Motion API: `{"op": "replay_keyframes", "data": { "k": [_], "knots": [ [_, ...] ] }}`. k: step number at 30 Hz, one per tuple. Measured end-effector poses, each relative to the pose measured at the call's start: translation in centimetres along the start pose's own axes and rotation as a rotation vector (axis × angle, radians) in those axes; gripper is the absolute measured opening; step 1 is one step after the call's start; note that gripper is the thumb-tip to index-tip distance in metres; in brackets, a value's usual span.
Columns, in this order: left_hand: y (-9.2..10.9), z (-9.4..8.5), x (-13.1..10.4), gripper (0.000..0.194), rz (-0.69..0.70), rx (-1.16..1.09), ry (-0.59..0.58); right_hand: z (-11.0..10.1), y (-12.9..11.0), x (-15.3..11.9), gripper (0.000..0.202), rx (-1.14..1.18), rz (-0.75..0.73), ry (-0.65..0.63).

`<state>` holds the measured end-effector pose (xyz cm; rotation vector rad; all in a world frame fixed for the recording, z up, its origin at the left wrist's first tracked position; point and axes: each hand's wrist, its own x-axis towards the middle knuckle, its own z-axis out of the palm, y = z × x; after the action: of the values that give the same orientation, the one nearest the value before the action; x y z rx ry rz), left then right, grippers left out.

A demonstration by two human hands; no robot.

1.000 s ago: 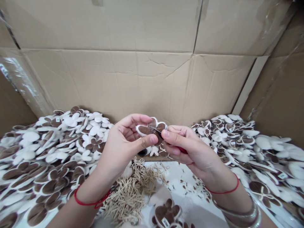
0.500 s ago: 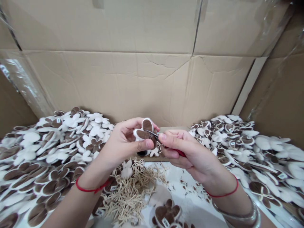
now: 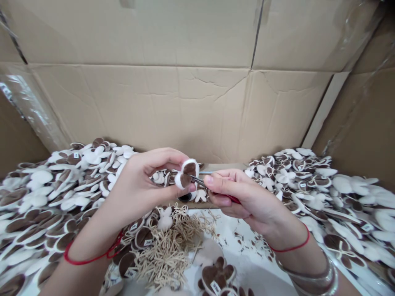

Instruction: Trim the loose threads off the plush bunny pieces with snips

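Note:
My left hand (image 3: 145, 176) pinches the edge of a small plush piece (image 3: 189, 169), brown on the face with a fluffy white rim. The piece is folded between thumb and fingers, so its full outline is hidden. From the right, my right hand (image 3: 239, 191) grips a slim pointed metal tool (image 3: 199, 181) with a red handle. Its tip touches the brown face, around the fold. Fingers cover most of the handle, and I cannot tell whether the tool is scissors or tweezers. Below my hands lies a heap of cream cord loops (image 3: 171, 255) on the white tabletop (image 3: 237, 255).
A big pile of brown and white plush pieces (image 3: 40, 193) spreads on the left, another pile (image 3: 311, 185) on the right. Cardboard walls (image 3: 160, 107) close off the back and sides. Near the front lies a tagged brown flower-shaped piece (image 3: 217, 273). Small dark scraps (image 3: 243, 238) dot the tabletop.
My left hand has shifted left and turned, and the plush piece is now folded with less of it showing. The tool has moved slightly left with its tip against the piece.

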<state>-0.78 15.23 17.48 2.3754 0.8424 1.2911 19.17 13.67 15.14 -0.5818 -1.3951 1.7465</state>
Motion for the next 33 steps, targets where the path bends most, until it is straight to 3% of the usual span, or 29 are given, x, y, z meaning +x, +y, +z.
{"op": "replay_keyframes", "data": {
  "k": [8, 27, 30, 33],
  "knots": [
    [1.0, -1.0, -0.1, 0.015, 0.232, 0.369, -0.002, -0.1, 0.1, 0.1, 0.050, -0.015, 0.038, -0.021],
    [1.7, -1.0, -0.6, 0.018, 0.430, 0.652, -0.010, 0.3, 0.2, 0.0, 0.055, -0.199, -0.047, 0.155],
    [1.3, -1.7, -0.7, 0.016, 0.417, 0.717, 0.033, -0.2, 0.0, -0.2, 0.054, -0.226, -0.076, 0.165],
    [0.8, -3.1, -0.7, 0.014, 0.263, 0.686, 0.168, -0.8, -0.6, -0.6, 0.050, -0.236, -0.106, 0.156]
  ]
}}
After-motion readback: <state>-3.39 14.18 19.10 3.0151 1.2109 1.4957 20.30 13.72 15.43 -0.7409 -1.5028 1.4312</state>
